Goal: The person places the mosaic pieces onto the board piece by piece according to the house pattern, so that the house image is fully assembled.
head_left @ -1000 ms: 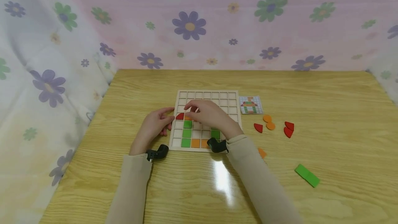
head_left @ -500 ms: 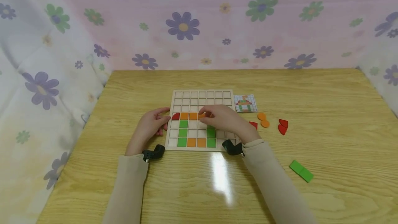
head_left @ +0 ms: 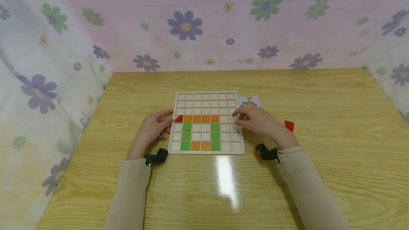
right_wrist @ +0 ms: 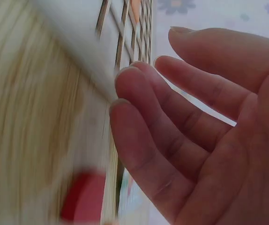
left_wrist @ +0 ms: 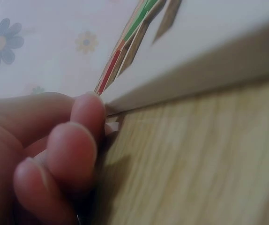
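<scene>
A wooden grid board (head_left: 225, 127) lies flat on the table. Its fourth row holds a red quarter-round tile (head_left: 179, 119) at the left end and several orange square tiles (head_left: 197, 118) beside it. Below stand two columns of green square tiles (head_left: 215, 127), with orange squares between them in the bottom row. My left hand (head_left: 154, 126) rests against the board's left edge, fingertips beside the red tile; the left wrist view shows them at the rim. My right hand (head_left: 258, 121) hovers at the board's right edge, fingers loosely bent with nothing between them.
A small printed pattern card (head_left: 250, 101) lies right of the board, partly hidden by my right hand. Further right are red quarter-round tiles (head_left: 289, 125). An orange tile (head_left: 257, 154) peeks out by the right wrist camera (head_left: 266, 153). A flowered cloth (head_left: 204, 45) hangs behind the table.
My right hand has moved right from over the fourth row to the board's right edge. The orange squares there are now uncovered in a line. The left hand stays at the left edge.
</scene>
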`<state>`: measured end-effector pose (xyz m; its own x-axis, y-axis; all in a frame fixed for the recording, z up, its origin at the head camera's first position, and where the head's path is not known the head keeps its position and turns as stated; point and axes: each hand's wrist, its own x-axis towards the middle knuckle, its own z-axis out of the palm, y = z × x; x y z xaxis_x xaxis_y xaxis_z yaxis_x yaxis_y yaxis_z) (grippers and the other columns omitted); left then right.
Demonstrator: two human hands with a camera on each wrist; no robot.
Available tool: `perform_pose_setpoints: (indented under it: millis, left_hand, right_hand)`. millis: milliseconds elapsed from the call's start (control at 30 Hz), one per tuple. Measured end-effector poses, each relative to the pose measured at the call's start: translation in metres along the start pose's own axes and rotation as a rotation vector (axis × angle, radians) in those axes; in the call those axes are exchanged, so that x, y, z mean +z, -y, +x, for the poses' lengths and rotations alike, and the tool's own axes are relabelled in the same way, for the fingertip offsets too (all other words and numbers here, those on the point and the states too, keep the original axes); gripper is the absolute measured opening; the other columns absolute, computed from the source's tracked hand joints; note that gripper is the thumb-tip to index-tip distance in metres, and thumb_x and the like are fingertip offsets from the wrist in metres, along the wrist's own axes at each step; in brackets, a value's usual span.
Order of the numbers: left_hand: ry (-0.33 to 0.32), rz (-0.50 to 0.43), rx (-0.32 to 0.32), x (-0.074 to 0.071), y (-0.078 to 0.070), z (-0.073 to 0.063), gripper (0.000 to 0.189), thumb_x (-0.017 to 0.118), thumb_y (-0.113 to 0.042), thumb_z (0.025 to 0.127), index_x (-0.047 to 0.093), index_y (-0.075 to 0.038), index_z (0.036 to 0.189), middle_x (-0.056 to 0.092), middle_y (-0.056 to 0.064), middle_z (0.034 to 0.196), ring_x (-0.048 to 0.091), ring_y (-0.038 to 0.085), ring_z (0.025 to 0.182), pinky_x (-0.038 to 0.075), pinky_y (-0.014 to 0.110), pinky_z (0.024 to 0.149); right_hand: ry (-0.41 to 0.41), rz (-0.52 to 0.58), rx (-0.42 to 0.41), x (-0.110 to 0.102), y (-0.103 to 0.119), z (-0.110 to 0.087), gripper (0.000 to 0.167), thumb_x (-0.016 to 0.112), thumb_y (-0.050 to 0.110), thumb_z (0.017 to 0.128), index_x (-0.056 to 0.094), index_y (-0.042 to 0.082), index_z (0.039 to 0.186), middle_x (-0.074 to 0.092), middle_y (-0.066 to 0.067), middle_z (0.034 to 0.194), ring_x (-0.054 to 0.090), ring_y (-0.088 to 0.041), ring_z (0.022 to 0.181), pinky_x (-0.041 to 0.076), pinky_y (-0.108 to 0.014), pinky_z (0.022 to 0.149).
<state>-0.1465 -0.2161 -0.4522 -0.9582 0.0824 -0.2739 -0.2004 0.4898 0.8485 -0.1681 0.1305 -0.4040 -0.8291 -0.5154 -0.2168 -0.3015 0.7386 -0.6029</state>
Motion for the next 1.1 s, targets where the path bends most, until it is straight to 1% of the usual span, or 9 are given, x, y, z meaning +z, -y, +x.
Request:
perform_pose_setpoints:
  millis: [67,233,367,467,600,667,800,900,1100]
  left_hand:
    - [-0.001,0.005,-0.001,0.001,0.000,0.000,0.041,0.056,-0.030,0.088,0.048,-0.025,0.128,0.059,0.012,0.068,0.051,0.018,0.044,0.047,0.033,0.044]
    - [-0.005,0.014,-0.003,0.001,0.004,0.000,0.042,0.056,-0.032,0.088,0.048,-0.025,0.128,0.059,0.012,0.068,0.051,0.019,0.044,0.047,0.033,0.044]
    - [-0.007,0.006,0.000,0.001,0.005,-0.001,0.041,0.056,-0.031,0.089,0.048,-0.025,0.128,0.059,0.012,0.068,0.050,0.018,0.043,0.048,0.034,0.044]
    - [-0.007,0.007,-0.004,0.000,0.006,-0.003,0.040,0.055,-0.030,0.089,0.048,-0.025,0.128,0.059,0.012,0.067,0.050,0.018,0.044,0.048,0.033,0.044]
    - [-0.015,0.013,-0.006,0.000,0.005,-0.004,0.040,0.056,-0.030,0.089,0.048,-0.024,0.128,0.059,0.012,0.067,0.051,0.018,0.043,0.047,0.033,0.043]
    - [-0.018,0.013,-0.005,-0.001,0.005,-0.005,0.040,0.056,-0.030,0.089,0.048,-0.024,0.128,0.059,0.012,0.066,0.051,0.018,0.043,0.047,0.033,0.043]
    - [-0.020,0.009,-0.009,0.000,0.003,-0.004,0.040,0.056,-0.031,0.088,0.049,-0.025,0.127,0.059,0.012,0.067,0.051,0.019,0.044,0.046,0.033,0.042]
    - [-0.013,0.012,-0.001,0.000,0.002,-0.003,0.041,0.056,-0.032,0.088,0.048,-0.025,0.128,0.059,0.011,0.067,0.051,0.020,0.044,0.046,0.033,0.042]
    - [-0.010,0.023,0.006,0.001,0.000,-0.001,0.040,0.055,-0.030,0.089,0.048,-0.024,0.128,0.059,0.011,0.067,0.052,0.020,0.044,0.046,0.032,0.043]
  right_hand:
    - [-0.009,-0.007,0.026,-0.003,-0.009,-0.005,0.029,0.055,0.029,0.088,0.057,0.014,0.114,0.057,-0.001,0.093,0.052,-0.016,0.080,0.043,-0.032,0.070]
    - [0.001,-0.029,0.073,-0.010,-0.026,-0.014,0.031,0.055,0.028,0.088,0.057,0.012,0.114,0.058,-0.002,0.091,0.053,-0.015,0.073,0.042,-0.033,0.071]
    - [-0.010,-0.064,0.081,-0.016,-0.032,-0.019,0.030,0.058,0.029,0.087,0.059,0.012,0.111,0.059,-0.001,0.091,0.053,-0.016,0.078,0.042,-0.035,0.073]
    - [0.019,-0.061,0.084,-0.020,-0.035,-0.022,0.027,0.061,0.028,0.085,0.061,0.012,0.107,0.059,0.000,0.089,0.052,-0.016,0.081,0.042,-0.036,0.075]
    - [0.066,-0.060,0.086,-0.021,-0.035,-0.023,0.024,0.065,0.024,0.082,0.061,0.011,0.101,0.060,0.001,0.089,0.053,-0.016,0.081,0.042,-0.037,0.076]
    - [0.063,-0.083,0.084,-0.021,-0.034,-0.023,0.023,0.067,0.021,0.080,0.062,0.010,0.099,0.060,0.000,0.090,0.053,-0.016,0.082,0.042,-0.037,0.076]
    - [0.049,-0.159,0.095,-0.020,-0.029,-0.023,0.017,0.068,0.018,0.079,0.062,0.010,0.093,0.058,-0.001,0.086,0.051,-0.018,0.078,0.042,-0.037,0.073]
    - [0.053,-0.210,0.112,-0.021,-0.025,-0.024,0.015,0.068,0.018,0.079,0.062,0.009,0.090,0.057,-0.001,0.083,0.049,-0.019,0.076,0.042,-0.036,0.070]
    - [0.041,-0.224,0.125,-0.020,-0.021,-0.025,0.015,0.068,0.015,0.079,0.057,0.009,0.088,0.054,-0.001,0.079,0.047,-0.019,0.072,0.040,-0.034,0.066]
